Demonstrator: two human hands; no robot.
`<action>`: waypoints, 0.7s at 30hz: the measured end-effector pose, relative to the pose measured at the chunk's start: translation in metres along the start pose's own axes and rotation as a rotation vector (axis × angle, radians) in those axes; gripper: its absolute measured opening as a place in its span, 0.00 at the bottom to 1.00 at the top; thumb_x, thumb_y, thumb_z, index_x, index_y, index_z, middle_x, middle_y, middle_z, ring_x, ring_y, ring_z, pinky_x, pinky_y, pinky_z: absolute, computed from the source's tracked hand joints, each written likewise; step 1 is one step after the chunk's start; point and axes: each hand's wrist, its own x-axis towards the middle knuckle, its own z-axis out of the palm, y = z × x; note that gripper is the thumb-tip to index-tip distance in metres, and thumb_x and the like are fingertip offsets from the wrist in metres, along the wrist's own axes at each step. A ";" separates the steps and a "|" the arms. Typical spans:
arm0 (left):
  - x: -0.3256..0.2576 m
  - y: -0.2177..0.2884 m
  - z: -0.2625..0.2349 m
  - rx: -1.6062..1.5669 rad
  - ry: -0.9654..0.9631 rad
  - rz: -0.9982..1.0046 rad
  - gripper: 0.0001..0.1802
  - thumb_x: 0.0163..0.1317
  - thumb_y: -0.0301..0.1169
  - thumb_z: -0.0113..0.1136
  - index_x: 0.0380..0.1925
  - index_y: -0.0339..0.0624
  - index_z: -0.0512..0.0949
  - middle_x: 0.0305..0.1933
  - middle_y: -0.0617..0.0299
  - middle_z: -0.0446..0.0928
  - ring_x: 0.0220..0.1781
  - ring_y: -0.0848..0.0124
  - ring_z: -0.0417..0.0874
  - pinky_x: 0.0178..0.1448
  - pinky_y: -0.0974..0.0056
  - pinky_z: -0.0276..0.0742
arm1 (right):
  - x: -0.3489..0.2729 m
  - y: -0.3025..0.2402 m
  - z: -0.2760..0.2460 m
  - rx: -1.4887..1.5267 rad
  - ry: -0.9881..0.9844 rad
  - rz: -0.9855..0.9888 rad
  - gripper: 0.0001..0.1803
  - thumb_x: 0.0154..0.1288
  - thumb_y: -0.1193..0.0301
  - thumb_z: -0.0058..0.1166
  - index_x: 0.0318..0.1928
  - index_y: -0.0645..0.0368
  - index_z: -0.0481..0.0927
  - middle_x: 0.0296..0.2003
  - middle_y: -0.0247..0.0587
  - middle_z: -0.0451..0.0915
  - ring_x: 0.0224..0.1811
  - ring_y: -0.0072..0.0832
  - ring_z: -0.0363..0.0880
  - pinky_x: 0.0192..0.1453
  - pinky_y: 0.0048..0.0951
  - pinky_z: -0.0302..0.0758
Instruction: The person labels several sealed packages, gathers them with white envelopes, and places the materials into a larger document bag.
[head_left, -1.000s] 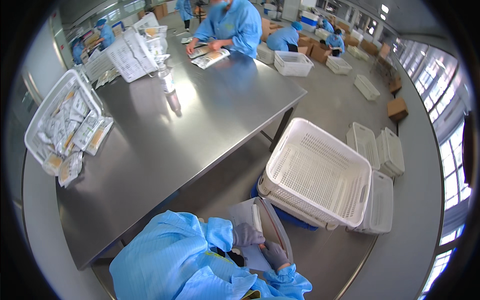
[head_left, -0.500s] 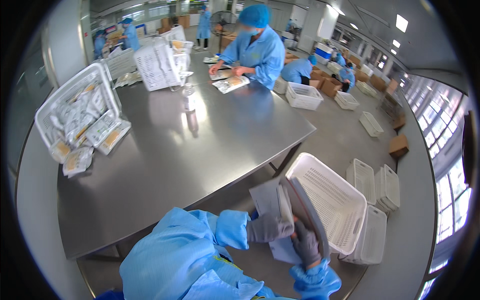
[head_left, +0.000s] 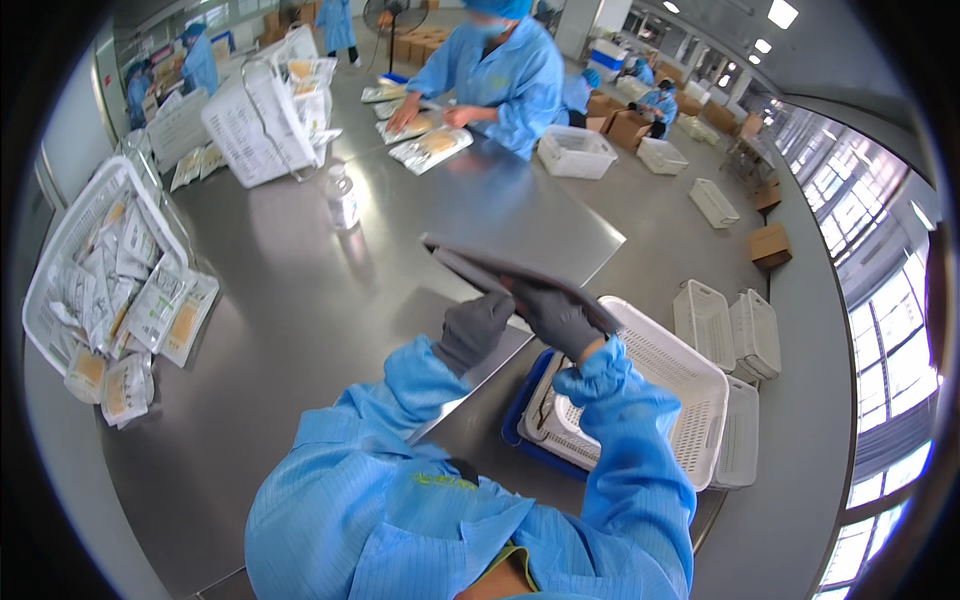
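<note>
A thin, dark flat board like a folder or clipboard [head_left: 505, 268] is tilted nearly edge-on above the table's near right edge, blurred by motion. My left hand [head_left: 474, 332], in a grey glove, is closed at its lower left side. My right hand [head_left: 562, 318], gloved likewise, grips it farther right, fingers partly behind the board. Loose sheets showed with this board earlier; its inner face is hidden now. Beneath my right forearm lie a small white basket [head_left: 540, 432] and a blue tray [head_left: 512, 412]. Beyond them stands a large white basket [head_left: 700, 430].
The steel table [head_left: 270, 400] carries a tipped basket [head_left: 50, 250] of sealed packets [head_left: 150, 310], a clear bottle [head_left: 341, 198] and another tilted basket [head_left: 262, 125]. Across it a co-worker [head_left: 500, 75] handles packets. Baskets [head_left: 705, 325] and a carton [head_left: 769, 245] stand on the floor.
Both hands have lifted the board up and to the left, from beside the large basket to over the table edge. The small basket and blue tray have come into view.
</note>
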 end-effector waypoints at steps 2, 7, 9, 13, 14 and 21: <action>-0.003 -0.034 -0.001 0.027 -0.035 -0.068 0.10 0.50 0.27 0.58 0.34 0.50 0.74 0.32 0.61 0.76 0.27 0.59 0.80 0.26 0.58 0.75 | 0.033 -0.001 0.020 0.025 -0.163 0.197 0.20 0.65 0.58 0.52 0.57 0.46 0.75 0.41 0.53 0.81 0.43 0.51 0.80 0.49 0.45 0.74; 0.002 -0.064 -0.008 0.035 -0.028 -0.131 0.12 0.52 0.27 0.56 0.39 0.49 0.74 0.35 0.62 0.76 0.31 0.62 0.82 0.29 0.60 0.78 | 0.083 0.016 0.043 0.033 -0.256 0.101 0.19 0.63 0.61 0.54 0.54 0.47 0.74 0.35 0.48 0.82 0.39 0.49 0.80 0.42 0.46 0.74; 0.005 -0.068 -0.005 0.051 -0.006 -0.169 0.09 0.53 0.28 0.58 0.36 0.47 0.75 0.35 0.61 0.77 0.31 0.60 0.81 0.29 0.60 0.77 | 0.097 0.013 0.041 0.006 -0.282 0.151 0.18 0.62 0.63 0.54 0.52 0.48 0.74 0.33 0.49 0.81 0.38 0.48 0.81 0.41 0.47 0.74; 0.009 -0.077 -0.009 0.079 -0.016 -0.151 0.09 0.53 0.28 0.59 0.36 0.46 0.75 0.35 0.62 0.78 0.31 0.61 0.81 0.29 0.61 0.77 | 0.107 0.033 0.049 -0.115 -0.232 0.028 0.11 0.59 0.66 0.53 0.42 0.52 0.72 0.25 0.45 0.80 0.30 0.49 0.80 0.33 0.52 0.72; 0.009 -0.082 -0.011 0.084 -0.015 -0.151 0.09 0.53 0.28 0.59 0.36 0.46 0.75 0.36 0.63 0.78 0.31 0.62 0.81 0.29 0.61 0.77 | 0.111 0.038 0.050 -0.131 -0.212 -0.014 0.11 0.58 0.67 0.54 0.41 0.52 0.72 0.25 0.45 0.80 0.29 0.49 0.80 0.32 0.51 0.72; 0.012 -0.086 -0.005 0.172 -0.014 -0.109 0.09 0.51 0.28 0.59 0.34 0.46 0.76 0.34 0.63 0.77 0.30 0.63 0.81 0.30 0.62 0.76 | 0.148 0.021 0.056 -0.242 -0.247 -0.110 0.11 0.54 0.61 0.58 0.35 0.51 0.77 0.23 0.44 0.80 0.27 0.44 0.81 0.27 0.46 0.72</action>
